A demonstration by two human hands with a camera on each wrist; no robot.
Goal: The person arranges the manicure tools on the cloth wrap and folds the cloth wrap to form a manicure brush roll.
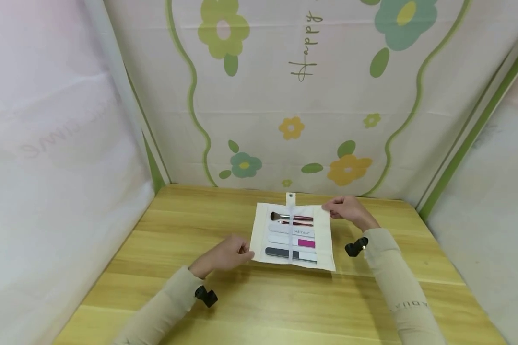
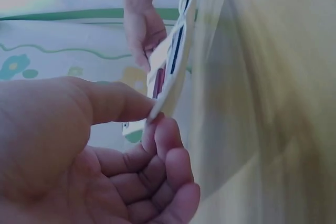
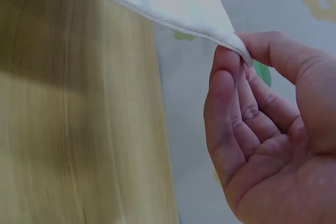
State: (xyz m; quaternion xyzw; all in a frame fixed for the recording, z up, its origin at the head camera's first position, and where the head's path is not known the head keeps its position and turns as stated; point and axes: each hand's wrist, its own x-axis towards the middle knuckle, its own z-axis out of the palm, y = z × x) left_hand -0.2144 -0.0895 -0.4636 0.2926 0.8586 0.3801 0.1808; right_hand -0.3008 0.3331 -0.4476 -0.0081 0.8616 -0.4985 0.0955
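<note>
A cream cloth tool pouch (image 1: 325,242) lies spread open between both hands, raised off the tabletop. My left hand (image 1: 229,253) pinches its near left corner between thumb and forefinger; the left wrist view shows the pouch (image 2: 181,59) almost edge-on. At the far right corner, my right hand (image 1: 349,210) pinches the cloth, its other fingers (image 3: 223,124) loosely bent below. Behind a clear band, the pouch holds a brown-tipped brush (image 1: 280,217), a thin red-handled tool (image 1: 298,223), pale files, one with a magenta section (image 1: 306,243), and a dark nail file (image 1: 282,252).
A snap tab (image 1: 290,197) sticks out from the pouch's far edge. Beneath is a wood-grain table (image 1: 276,306). Flower-printed cloth (image 1: 250,96) hangs behind it, with more cloth at both sides. Each sleeve cuff carries a small black camera (image 1: 356,247).
</note>
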